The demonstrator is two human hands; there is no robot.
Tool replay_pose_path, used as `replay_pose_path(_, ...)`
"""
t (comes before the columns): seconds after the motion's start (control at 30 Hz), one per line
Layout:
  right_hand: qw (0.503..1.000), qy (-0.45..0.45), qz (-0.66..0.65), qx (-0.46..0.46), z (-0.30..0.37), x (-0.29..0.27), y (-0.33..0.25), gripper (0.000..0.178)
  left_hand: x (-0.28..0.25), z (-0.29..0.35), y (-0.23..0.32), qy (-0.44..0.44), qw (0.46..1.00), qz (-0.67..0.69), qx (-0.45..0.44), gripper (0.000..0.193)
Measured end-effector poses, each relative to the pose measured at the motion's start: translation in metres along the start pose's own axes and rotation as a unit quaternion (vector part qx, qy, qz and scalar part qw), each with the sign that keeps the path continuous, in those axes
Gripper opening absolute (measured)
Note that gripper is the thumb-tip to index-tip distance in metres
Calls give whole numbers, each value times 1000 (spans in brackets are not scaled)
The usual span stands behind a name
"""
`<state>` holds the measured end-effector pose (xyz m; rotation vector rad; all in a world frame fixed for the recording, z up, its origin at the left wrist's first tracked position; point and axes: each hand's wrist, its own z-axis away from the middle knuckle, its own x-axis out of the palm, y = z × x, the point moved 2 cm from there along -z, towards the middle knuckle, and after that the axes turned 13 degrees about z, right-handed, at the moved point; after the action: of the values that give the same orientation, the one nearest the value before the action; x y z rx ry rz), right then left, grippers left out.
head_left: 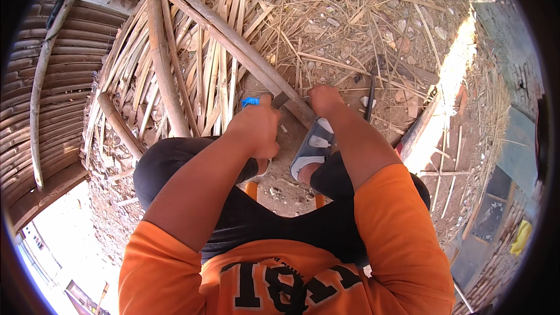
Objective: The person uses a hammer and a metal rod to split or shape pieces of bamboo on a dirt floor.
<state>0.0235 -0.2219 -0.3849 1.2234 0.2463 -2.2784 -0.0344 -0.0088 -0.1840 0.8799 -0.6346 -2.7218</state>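
My left hand [258, 127] is closed around a knife; its dark, flat blade [280, 101] sticks out on the right side of the fist. A bright blue piece [251, 101] shows on the fist's other side, perhaps part of the handle. The blade meets the left side of a long bamboo pole [245, 52], which slants from the upper left down toward my right foot. Just right of the pole's near end, my right hand [325, 100] is closed, its fingers curled away from view. What it grips, if anything, is hidden. A grey sandal [315, 143] is by the pole's end.
Split bamboo strips [216, 84] and a thicker pole [163, 61] lie at the left. A dark, long-handled tool [371, 90] rests on the littered ground at the right. Orange stool legs [251, 190] show beneath me. A slatted bamboo wall [64, 81] stands far left.
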Motion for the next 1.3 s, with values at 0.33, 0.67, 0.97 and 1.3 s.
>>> replay_pose_path(0.33, 996, 4, -74, -54, -42, -11, 38, 21, 3, -4, -3, 27, 999, 7, 22, 46)
replay_pose_path(0.67, 993, 111, -27, -22, 13, 20, 17, 20, 1, -4, -2, 1, 1000, 1, -9, 50)
replay_pose_path(0.97, 1000, -1, -3, 29, 24, 10, -17, 27, 7, -3, -9, 33, 999, 7, 22, 48)
replay_pose_path(1.3, 994, 6, 57, 88, 28, -7, -52, 25, 6, -1, -10, 36, 999, 12, 22, 45)
